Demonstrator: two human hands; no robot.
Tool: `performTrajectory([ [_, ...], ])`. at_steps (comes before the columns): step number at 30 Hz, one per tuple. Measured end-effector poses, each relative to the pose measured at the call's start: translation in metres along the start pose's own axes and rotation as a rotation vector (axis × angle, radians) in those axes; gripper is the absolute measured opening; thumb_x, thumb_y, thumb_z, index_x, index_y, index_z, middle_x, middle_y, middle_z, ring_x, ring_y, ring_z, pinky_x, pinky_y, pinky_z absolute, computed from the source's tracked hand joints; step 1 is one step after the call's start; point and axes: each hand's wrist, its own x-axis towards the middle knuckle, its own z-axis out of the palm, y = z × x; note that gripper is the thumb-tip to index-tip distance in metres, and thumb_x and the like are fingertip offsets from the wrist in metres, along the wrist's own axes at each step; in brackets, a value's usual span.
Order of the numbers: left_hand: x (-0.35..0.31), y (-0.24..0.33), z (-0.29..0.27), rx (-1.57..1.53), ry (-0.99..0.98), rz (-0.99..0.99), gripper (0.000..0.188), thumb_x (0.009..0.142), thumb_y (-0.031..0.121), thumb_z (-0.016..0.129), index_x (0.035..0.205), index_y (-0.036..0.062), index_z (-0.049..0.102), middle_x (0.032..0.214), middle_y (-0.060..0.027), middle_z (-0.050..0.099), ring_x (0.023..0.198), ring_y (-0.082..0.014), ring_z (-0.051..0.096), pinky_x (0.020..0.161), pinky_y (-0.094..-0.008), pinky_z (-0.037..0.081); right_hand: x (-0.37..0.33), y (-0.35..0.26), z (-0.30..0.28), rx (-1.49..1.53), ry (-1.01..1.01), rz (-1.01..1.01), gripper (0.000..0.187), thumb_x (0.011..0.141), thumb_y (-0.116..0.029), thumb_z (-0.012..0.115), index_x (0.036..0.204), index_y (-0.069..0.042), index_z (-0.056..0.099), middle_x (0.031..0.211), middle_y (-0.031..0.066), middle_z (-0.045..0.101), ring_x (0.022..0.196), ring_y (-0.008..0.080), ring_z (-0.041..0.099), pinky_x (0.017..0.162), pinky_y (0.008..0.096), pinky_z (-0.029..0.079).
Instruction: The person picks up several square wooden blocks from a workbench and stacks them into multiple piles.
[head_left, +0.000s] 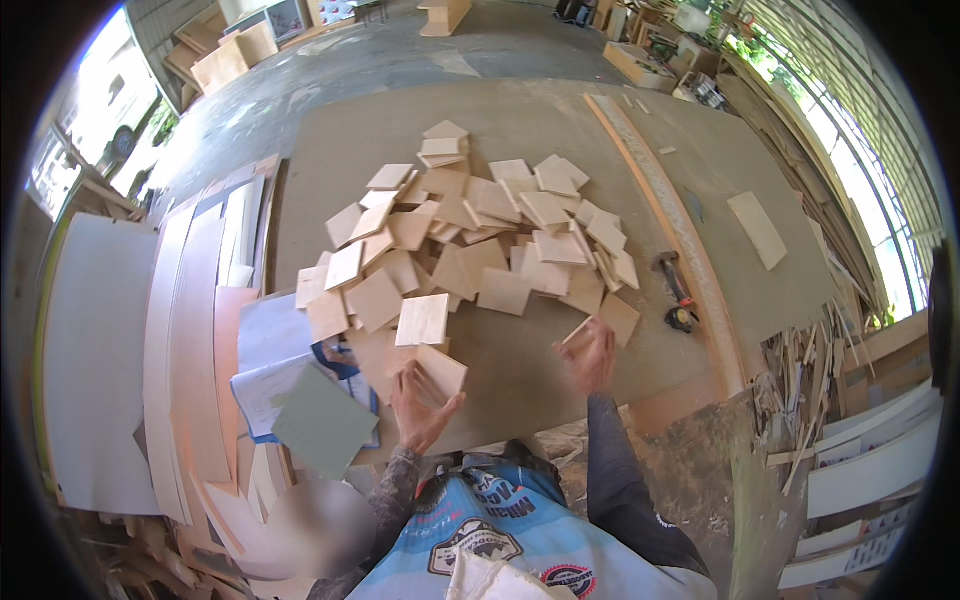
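Left hand (422, 408): fingers around 1 wooden square (444, 371), near front edge of worktable (510, 370). Right hand (597, 362): fingers pinching 1 pale wooden piece (576, 334). Worktable surface between hands. Heap of squares (482, 260) beyond; long strip (672, 235) to right.

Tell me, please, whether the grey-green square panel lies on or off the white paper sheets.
Partly on: the panel overlaps the sheets, which show past its upper-left side.
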Motion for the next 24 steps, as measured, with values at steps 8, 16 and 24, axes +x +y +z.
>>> performTrajectory([
  [8, 0.02, 0.062, 0.136, 0.15, -0.281, 0.269, 0.093, 0.064, 0.03, 0.082, 0.143, 0.0032, 0.042, 0.147, -0.0176, 0.04, 0.14, -0.0375, 0.033, 0.116, -0.0505, 0.027, 0.065, 0.121, -0.05, -0.249, -0.359, -0.01, 0.084, 0.06, -0.049, 0.09, 0.122, -0.007, 0.052, 0.125, 0.0143, 0.054, 0.125, 0.0372, 0.047, 0.107, 0.0531, 0.036],
  [16, 0.007, 0.06, 0.156, 0.219, -0.362, 0.313, 0.084, 0.062, 0.019, 0.077, 0.14, 0.0041, 0.047, 0.149, -0.019, 0.037, 0.143, -0.0396, 0.031, 0.118, -0.0495, 0.03, 0.03, 0.077, -0.079, -0.087, -0.772, -0.117, 0.078, 0.048, -0.031, 0.085, 0.118, -0.015, 0.054, 0.134, 0.0099, 0.05, 0.128, 0.0334, 0.041, 0.105, 0.0519, 0.033],
  [24, -0.003, 0.061, 0.123, -0.253, -0.383, 0.199, 0.081, 0.067, 0.006, 0.074, 0.142, 0.0062, 0.044, 0.15, -0.0188, 0.037, 0.138, -0.039, 0.039, 0.109, -0.0457, 0.043, 0.015, 0.021, -0.065, 0.318, -0.795, -0.414, 0.076, 0.054, -0.033, 0.083, 0.12, -0.01, 0.053, 0.139, 0.0149, 0.044, 0.13, 0.036, 0.038, 0.111, 0.0511, 0.03],
])
